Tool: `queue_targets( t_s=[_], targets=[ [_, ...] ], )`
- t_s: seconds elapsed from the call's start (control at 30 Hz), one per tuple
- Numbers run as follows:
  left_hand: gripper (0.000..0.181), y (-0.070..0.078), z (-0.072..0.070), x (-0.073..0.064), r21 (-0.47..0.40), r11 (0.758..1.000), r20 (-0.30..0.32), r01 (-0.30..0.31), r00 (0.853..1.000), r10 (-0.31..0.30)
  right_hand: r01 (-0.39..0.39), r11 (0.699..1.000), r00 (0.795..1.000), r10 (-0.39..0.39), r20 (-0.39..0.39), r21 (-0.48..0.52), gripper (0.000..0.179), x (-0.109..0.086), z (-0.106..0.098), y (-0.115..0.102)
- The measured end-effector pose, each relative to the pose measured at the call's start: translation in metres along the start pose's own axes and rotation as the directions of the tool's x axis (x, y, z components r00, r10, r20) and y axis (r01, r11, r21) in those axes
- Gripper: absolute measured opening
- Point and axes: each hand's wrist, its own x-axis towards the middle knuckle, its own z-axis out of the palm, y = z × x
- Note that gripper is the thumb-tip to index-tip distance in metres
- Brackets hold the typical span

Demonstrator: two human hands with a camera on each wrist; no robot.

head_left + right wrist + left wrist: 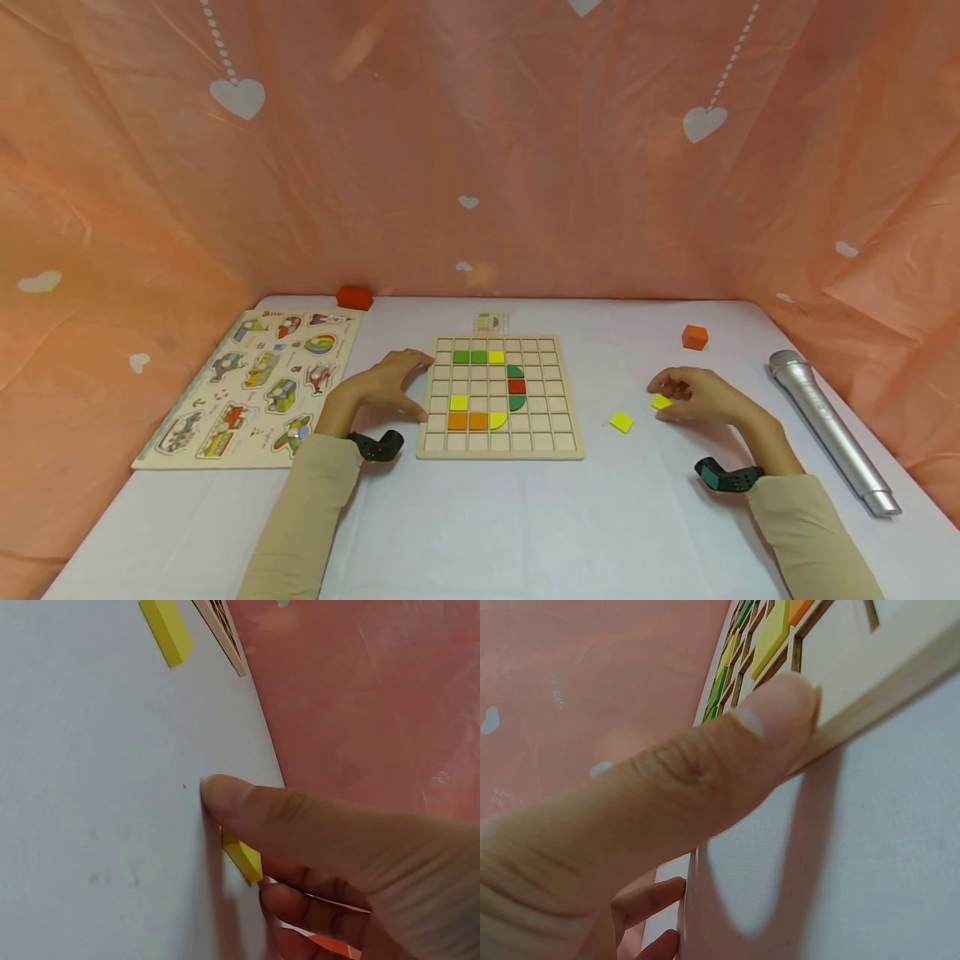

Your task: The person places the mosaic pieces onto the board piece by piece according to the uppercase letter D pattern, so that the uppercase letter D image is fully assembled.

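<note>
A wooden grid board (500, 454) lies mid-table, holding green, yellow, red and orange tiles, some square and some quarter-round. Beside its left edge is my left hand (388, 383), fingers spread; in the left wrist view the thumb (705, 765) lies along the frame at the board's corner. My right hand (701, 395) reaches low over the table at the right, thumb and fingers on either side of a yellow square tile (661, 402). That tile (244, 857) lies flat on the cloth in the right wrist view, partly behind the thumb. Another yellow tile (621, 422) lies between board and hand.
A picture puzzle board (255, 383) lies at the left with a red block (355, 297) behind it. A small pattern card (491, 322) sits just past the grid board. At the right are an orange cube (694, 337) and a silver microphone (832, 433).
</note>
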Motion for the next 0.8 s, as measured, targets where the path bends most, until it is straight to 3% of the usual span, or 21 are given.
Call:
queue_targets(
  t_s=[0.33,0.47,0.6,0.8],
  targets=[
    [0.092,-0.001,0.001,0.0,-0.009,1.0,-0.008,-0.005,1.0,0.005,0.039,0.999,0.999,-0.04,0.008,0.033,0.028,0.001,0.0,0.001],
    [0.092,-0.001,0.001,0.0,-0.018,1.0,-0.005,0.004,1.0,-0.004,0.107,0.993,0.993,-0.105,-0.057,0.04,0.027,0.002,0.004,-0.002],
    [0.093,0.0,0.0,0.0,-0.018,1.0,-0.003,0.012,1.0,-0.012,0.177,0.982,0.978,-0.169,-0.119,0.065,0.028,0.009,0.011,-0.011],
    [0.093,-0.002,0.001,0.002,-0.012,1.0,-0.003,0.013,1.0,-0.014,0.249,0.961,0.962,-0.231,-0.146,0.117,0.027,0.033,0.023,-0.039]
  ],
)
